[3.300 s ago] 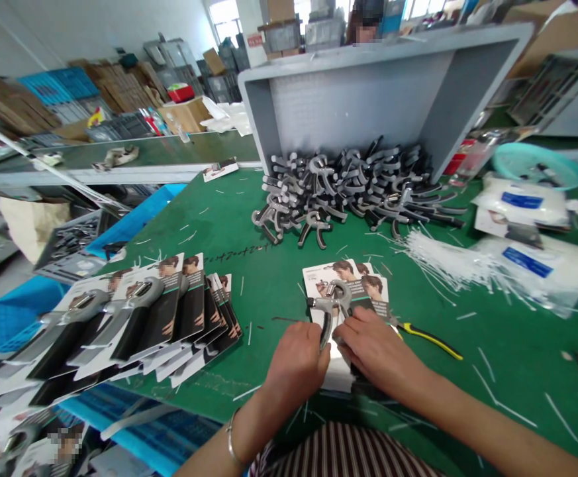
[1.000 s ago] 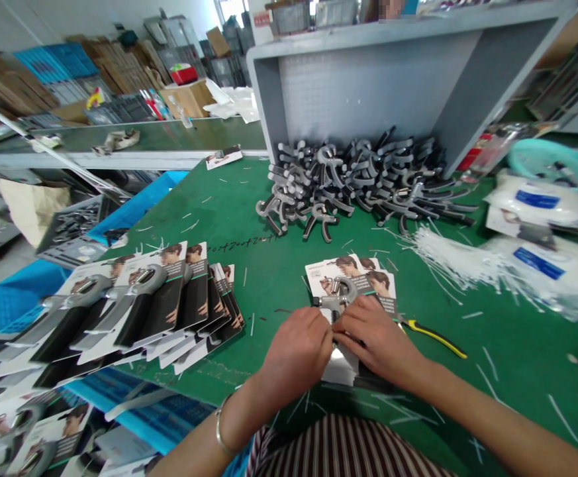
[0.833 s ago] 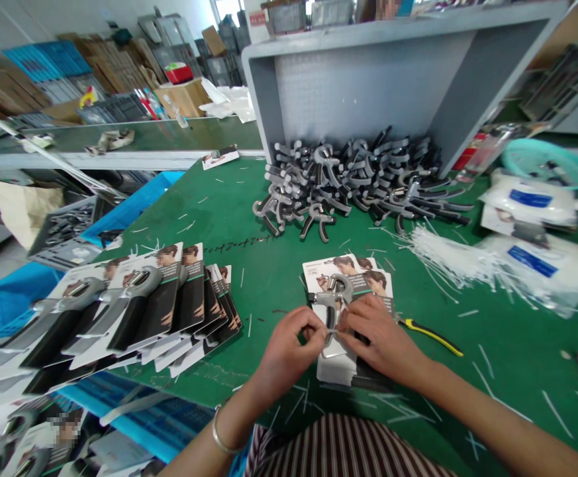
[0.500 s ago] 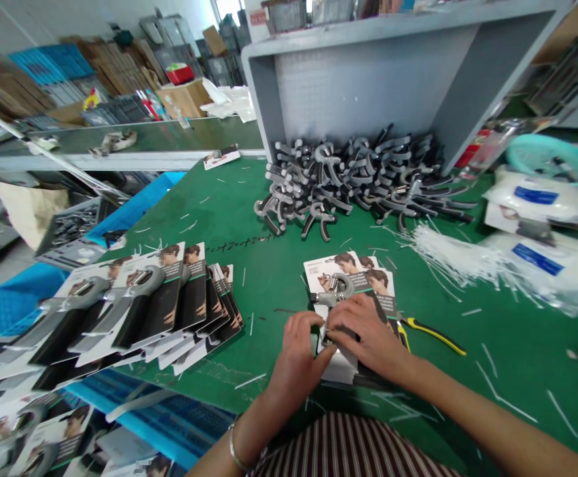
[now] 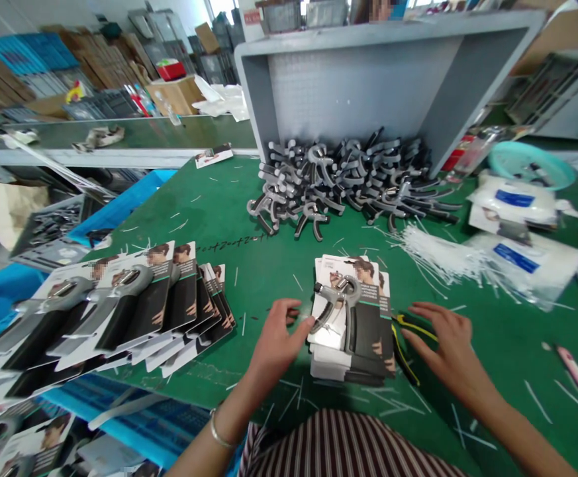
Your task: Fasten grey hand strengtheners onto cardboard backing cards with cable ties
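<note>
A hand grip strengthener (image 5: 351, 311) with grey and black handles lies on the top printed card (image 5: 368, 334) of a small stack in front of me. Beside the stack's left edge is my left hand (image 5: 279, 338), its fingers loosely bent and apart from the thumb. The thumb tip meets the card edge near the grip's left handle. To the right, my right hand (image 5: 450, 341) is spread open over the yellow-and-black handled pliers (image 5: 408, 364), thumb and fingers on either side of one handle. Whether it touches the pliers I cannot tell.
Loose hand grips (image 5: 338, 175) are heaped before a tipped grey crate (image 5: 353, 86). Carded grips (image 5: 120, 298) lie fanned out at left. White cable ties (image 5: 442, 255), plastic bags (image 5: 527, 265) and a turquoise basin (image 5: 531, 162) are at right. Cut tie ends litter the green table.
My hands have parted from the grip on the card. The right hand has moved right to the pliers; the left has drawn slightly left. The view has shifted a little.
</note>
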A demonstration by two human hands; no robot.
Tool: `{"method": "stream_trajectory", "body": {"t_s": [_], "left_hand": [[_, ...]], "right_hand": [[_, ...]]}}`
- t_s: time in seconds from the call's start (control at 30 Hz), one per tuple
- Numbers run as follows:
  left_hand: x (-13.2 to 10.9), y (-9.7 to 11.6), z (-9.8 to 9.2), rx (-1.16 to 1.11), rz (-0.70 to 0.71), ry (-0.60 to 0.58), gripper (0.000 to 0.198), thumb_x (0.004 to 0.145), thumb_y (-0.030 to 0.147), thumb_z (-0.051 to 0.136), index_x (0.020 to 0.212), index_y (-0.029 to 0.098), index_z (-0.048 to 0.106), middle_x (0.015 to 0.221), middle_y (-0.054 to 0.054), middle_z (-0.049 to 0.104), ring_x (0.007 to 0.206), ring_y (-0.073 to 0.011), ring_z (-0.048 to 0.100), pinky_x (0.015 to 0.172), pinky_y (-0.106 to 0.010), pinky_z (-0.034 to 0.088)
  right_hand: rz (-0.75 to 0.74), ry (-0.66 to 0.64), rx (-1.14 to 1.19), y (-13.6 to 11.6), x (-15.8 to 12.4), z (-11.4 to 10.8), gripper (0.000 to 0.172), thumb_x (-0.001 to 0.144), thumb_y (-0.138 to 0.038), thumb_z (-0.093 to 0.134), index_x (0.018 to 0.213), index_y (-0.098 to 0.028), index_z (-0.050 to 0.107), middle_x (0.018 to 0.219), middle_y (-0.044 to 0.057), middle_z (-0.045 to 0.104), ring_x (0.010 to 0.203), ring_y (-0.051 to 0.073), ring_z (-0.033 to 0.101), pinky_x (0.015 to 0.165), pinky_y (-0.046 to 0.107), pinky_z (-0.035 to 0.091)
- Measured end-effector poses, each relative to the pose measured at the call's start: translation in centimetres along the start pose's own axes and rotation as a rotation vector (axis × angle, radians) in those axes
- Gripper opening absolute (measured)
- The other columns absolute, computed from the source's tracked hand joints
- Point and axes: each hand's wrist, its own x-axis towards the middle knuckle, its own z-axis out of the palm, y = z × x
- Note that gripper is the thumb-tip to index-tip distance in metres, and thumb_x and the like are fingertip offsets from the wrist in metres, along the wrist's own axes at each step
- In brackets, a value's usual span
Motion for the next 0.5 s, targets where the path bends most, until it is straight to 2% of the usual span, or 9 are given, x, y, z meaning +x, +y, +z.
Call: {"method": "stream_trajectory", "body": {"t_s": [0.07,0.13,0.17,0.23,0.3,0.37,0.43,0.5], "left_hand": [[1.0,0.2,0.6,0.028,-0.059,-0.009,0.059,0.08,0.047,0.067,0.126,0.014,0.052,0.117,-0.013,0.058,0.095,-0.0234,0.06,0.086,-0.039,0.049],[2.3,0.5,1.5,0.045,-0.051,-0.073,0.065,0.074,0.052,0.071,0.125,0.015,0.055,0.116,-0.013,0.059,0.095,-0.0258,0.06,0.087,-0.04,0.047],[2.9,0.6,1.9,0.05,-0.033,-0.101,0.06,0.073,0.052,0.072,0.119,0.015,0.06,0.113,-0.013,0.061,0.097,-0.0272,0.06,0.089,-0.04,0.046],[3.8,0.9,2.2,0.06,-0.012,-0.148,0.047,0.074,0.051,0.07,0.105,0.016,0.066,0.103,-0.011,0.064,0.098,-0.0295,0.06,0.089,-0.039,0.045],[4.2,1.1,1.5,0.079,-0.034,-0.17,0.038,0.076,0.049,0.067,0.097,0.017,0.067,0.094,-0.009,0.067,0.093,-0.0296,0.062,0.084,-0.038,0.045],[3.9,1.1,0.1,0.082,-0.068,-0.149,0.036,0.076,0.047,0.067,0.097,0.018,0.066,0.09,-0.008,0.069,0.087,-0.0285,0.064,0.08,-0.036,0.046],[2.7,1.1,-1.4,0.039,-0.097,-0.075,0.038,0.073,0.046,0.071,0.097,0.017,0.064,0.091,-0.009,0.07,0.087,-0.0278,0.065,0.079,-0.035,0.046],[1.2,1.0,-2.5,-0.088,-0.147,-0.025,0.044,0.071,0.044,0.075,0.101,0.016,0.06,0.094,-0.009,0.071,0.088,-0.0268,0.066,0.078,-0.034,0.047]], "right_hand": [[0.116,-0.082,-0.154,2.0,-1.5,0.4,0.073,0.085,-0.061,0.055,0.137,-0.011,0.048,0.135,0.023,0.051,0.12,0.041,0.047,0.097,0.057,0.037],[0.147,-0.189,-0.242,2.4,-2.3,1.0,0.086,0.08,-0.067,0.056,0.144,-0.011,0.042,0.14,0.026,0.047,0.119,0.045,0.046,0.089,0.059,0.041],[0.134,-0.229,-0.262,2.2,-2.3,1.2,0.085,0.08,-0.066,0.057,0.144,-0.012,0.042,0.14,0.025,0.047,0.118,0.046,0.046,0.086,0.059,0.043],[0.085,-0.271,-0.265,1.4,-1.9,1.3,0.074,0.082,-0.055,0.058,0.141,-0.013,0.046,0.136,0.025,0.05,0.112,0.044,0.05,0.082,0.056,0.046],[0.043,-0.301,-0.221,1.0,-0.9,0.8,0.059,0.082,-0.04,0.059,0.132,-0.011,0.055,0.126,0.024,0.056,0.103,0.037,0.057,0.082,0.05,0.048],[0.055,-0.338,-0.137,1.5,0.1,-0.4,0.05,0.078,-0.033,0.059,0.121,-0.007,0.061,0.115,0.023,0.059,0.096,0.032,0.061,0.085,0.046,0.049],[0.161,-0.429,0.024,2.6,0.8,-2.2,0.048,0.077,-0.035,0.06,0.115,-0.007,0.065,0.106,0.021,0.063,0.09,0.031,0.063,0.085,0.045,0.05],[0.338,-0.558,0.309,3.7,0.4,-4.3,0.051,0.079,-0.045,0.059,0.116,-0.011,0.067,0.102,0.019,0.067,0.084,0.031,0.065,0.079,0.045,0.053]]}}
